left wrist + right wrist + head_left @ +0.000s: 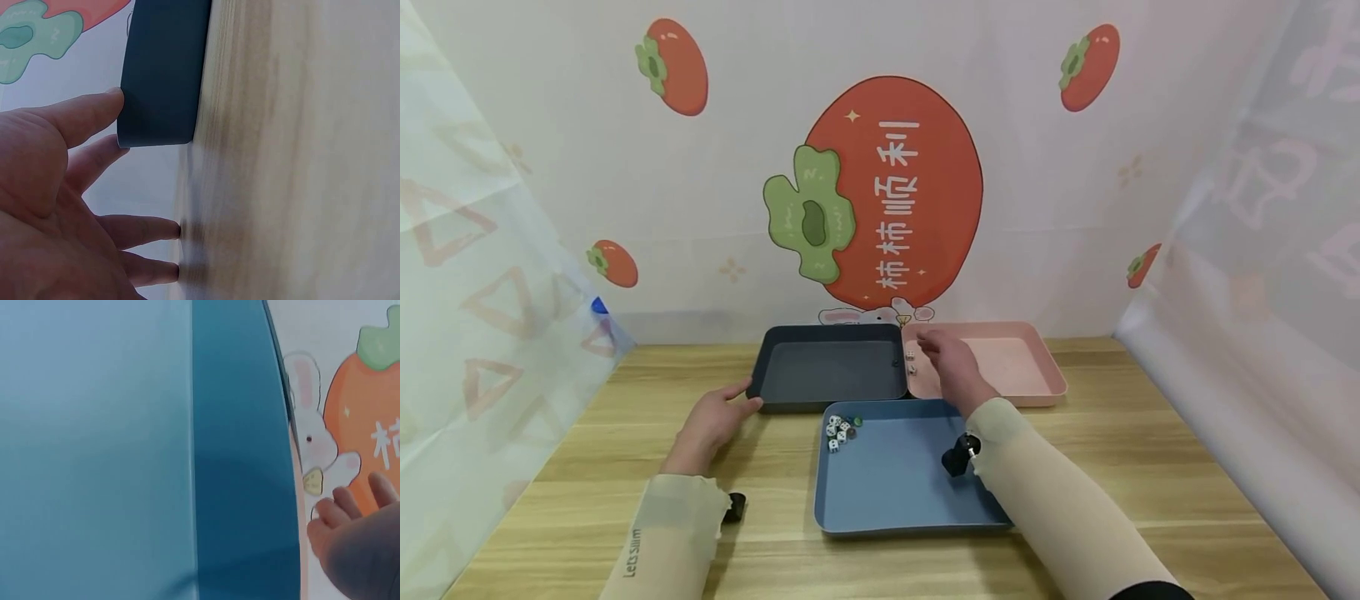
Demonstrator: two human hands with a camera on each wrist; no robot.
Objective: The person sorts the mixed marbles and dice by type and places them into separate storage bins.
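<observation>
My left hand [711, 427] is at the front left corner of a black tray [827, 406]; its thumb and index finger touch the rim, and the other fingers are spread towards the tabletop. My right hand [958, 367] hovers over the left part of a pink tray [1022, 360], fingers loosely bent, with nothing visible in them. Small white dice [912, 368] lie near that tray's left wall. A dark die [895, 362] sits by the black tray's right wall. In the blue tray [902, 475], white dice [832, 430] cluster at the back left with a green piece [858, 422].
The black and pink trays stand side by side, with the blue tray in front of them. A wooden tabletop [775, 533] carries all three. Behind rises a white printed curtain [737, 167], and further sheets hang at both sides.
</observation>
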